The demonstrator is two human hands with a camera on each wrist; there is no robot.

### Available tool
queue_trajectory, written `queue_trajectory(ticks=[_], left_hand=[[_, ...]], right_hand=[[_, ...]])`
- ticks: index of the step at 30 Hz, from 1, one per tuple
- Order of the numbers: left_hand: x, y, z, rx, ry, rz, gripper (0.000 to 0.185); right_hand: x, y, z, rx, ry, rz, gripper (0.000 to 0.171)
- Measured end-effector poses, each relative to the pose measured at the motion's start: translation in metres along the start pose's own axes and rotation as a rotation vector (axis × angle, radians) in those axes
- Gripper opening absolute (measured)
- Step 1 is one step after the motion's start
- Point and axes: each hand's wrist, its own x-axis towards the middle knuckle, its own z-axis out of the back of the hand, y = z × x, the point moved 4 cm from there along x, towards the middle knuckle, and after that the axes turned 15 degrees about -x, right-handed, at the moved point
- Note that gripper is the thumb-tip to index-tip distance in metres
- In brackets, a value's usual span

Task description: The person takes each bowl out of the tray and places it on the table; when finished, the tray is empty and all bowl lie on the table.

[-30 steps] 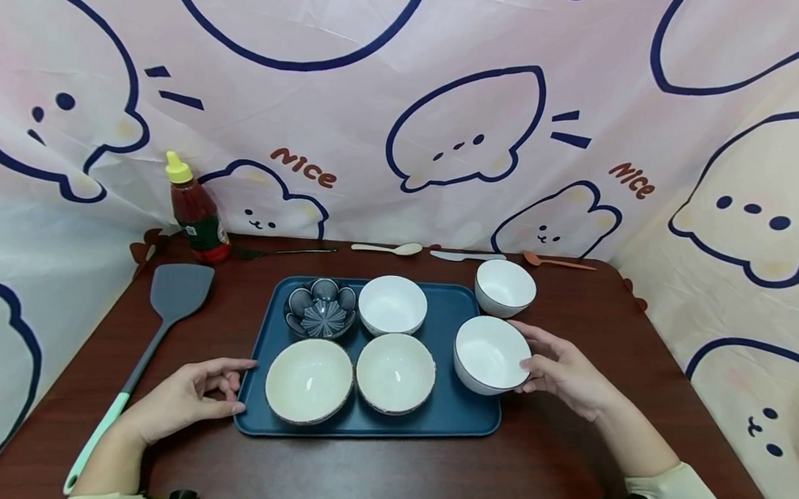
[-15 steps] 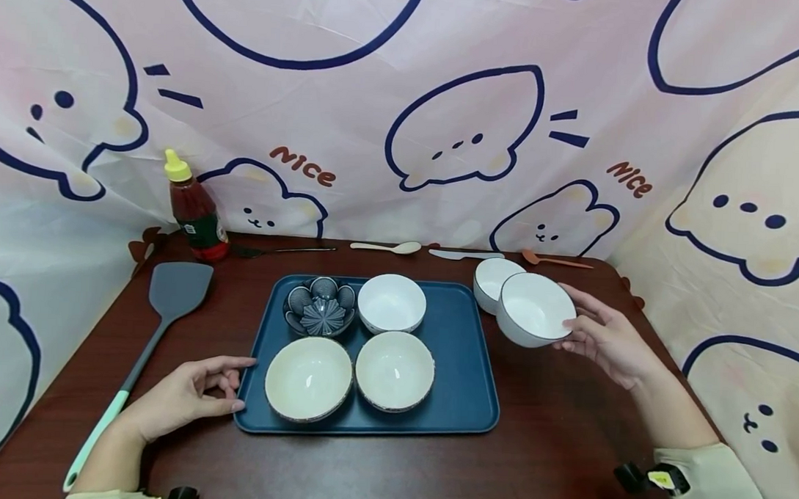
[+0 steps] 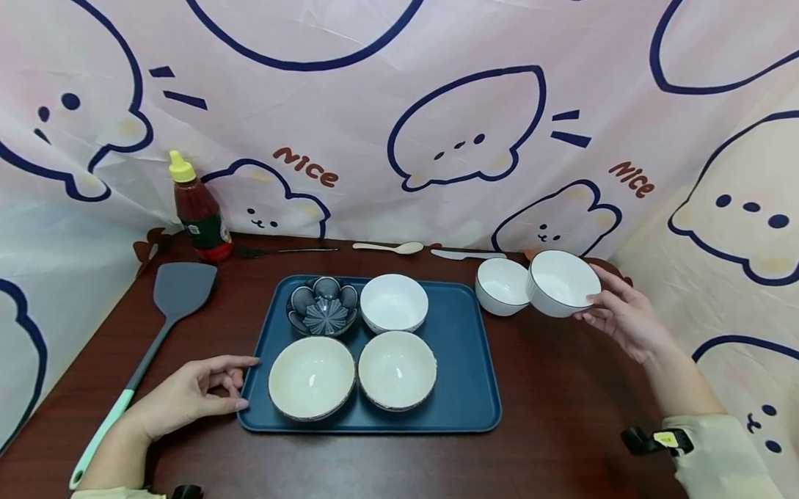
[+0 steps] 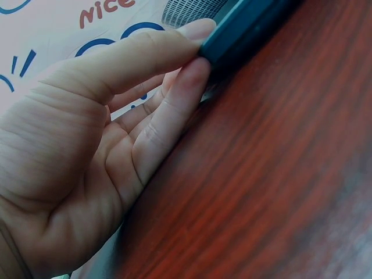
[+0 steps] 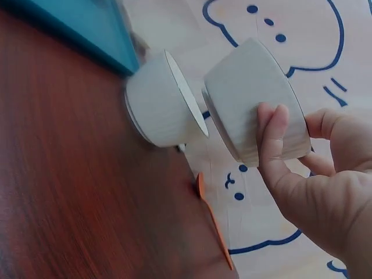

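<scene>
In my right hand (image 3: pixel 625 316) I hold a white bowl (image 3: pixel 563 283), thumb at its rim and fingers against its outer wall. The right wrist view shows this bowl (image 5: pixel 253 96) raised off the table. Just left of it, a second white bowl (image 3: pixel 502 286) stands on the table by the tray's far right corner. My left hand (image 3: pixel 186 396) pinches the left edge of the blue tray (image 3: pixel 464 384); the left wrist view has thumb and finger at the tray rim (image 4: pixel 224 38). On the tray are a dark petal-shaped bowl (image 3: pixel 323 307), a white bowl (image 3: pixel 394 303) and two cream bowls (image 3: pixel 312 378).
A grey spatula (image 3: pixel 166 322) with a mint handle lies left of the tray. A red sauce bottle (image 3: pixel 202 217) stands at the back left. Along the back edge lie a dark utensil (image 3: pixel 287 251), a cream spoon (image 3: pixel 389 247), a pale knife (image 3: pixel 468 255) and an orange spoon (image 5: pixel 212 218).
My right hand has lifted the white bowl off the tray's right side and carried it right and back, beside the other bowl. My left hand stays at the tray edge.
</scene>
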Motion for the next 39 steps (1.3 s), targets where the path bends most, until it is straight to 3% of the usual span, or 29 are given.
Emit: queue_trajectory(ticks=[11, 22, 30, 39], left_hand=[[0.001, 0.000, 0.000, 0.004, 0.001, -0.003, 0.063], [0.001, 0.002, 0.001, -0.016, 0.004, 0.007, 0.063], [0.000, 0.002, 0.001, -0.014, 0.001, 0.011, 0.064], [0.000, 0.001, 0.000, -0.006, -0.005, 0.019, 0.064]], right_hand=[[0.015, -0.009, 0.016, 0.115, -0.091, -0.040, 0.071], [0.034, -0.029, 0.025, 0.060, -0.164, -0.167, 0.078], [0.038, -0.042, 0.025, 0.041, -0.169, -0.149, 0.080], [0.038, -0.051, 0.025, 0.041, -0.167, -0.203, 0.082]])
